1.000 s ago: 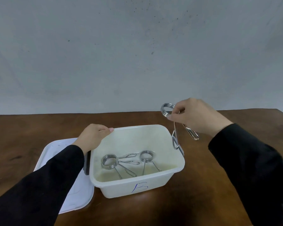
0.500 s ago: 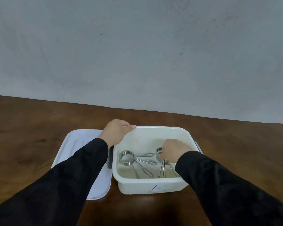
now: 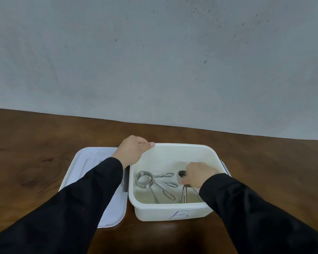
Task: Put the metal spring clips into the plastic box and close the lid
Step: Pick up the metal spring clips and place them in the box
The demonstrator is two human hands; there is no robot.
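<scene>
A white plastic box (image 3: 173, 211) with a blue mark on its front stands open on the brown table. Inside, metal spring clips (image 3: 145, 180) lie on the left of the floor. My right hand (image 3: 198, 174) is down inside the box on the right, fingers closed on another spring clip (image 3: 183, 195) whose coil is partly hidden under the hand. My left hand (image 3: 134, 152) grips the box's far left rim. The white lid (image 3: 88, 167) lies flat on the table to the left of the box, partly under my left sleeve.
The brown wooden table (image 3: 44, 136) runs back to a grey wall (image 3: 154, 61). A grey latch shows on the box's left side (image 3: 125, 180) and another on its right side (image 3: 225, 165).
My right hand carried a spring clip from above the box's right rim down into the box. The camera view shifted, and my left hand stayed on the rim.
</scene>
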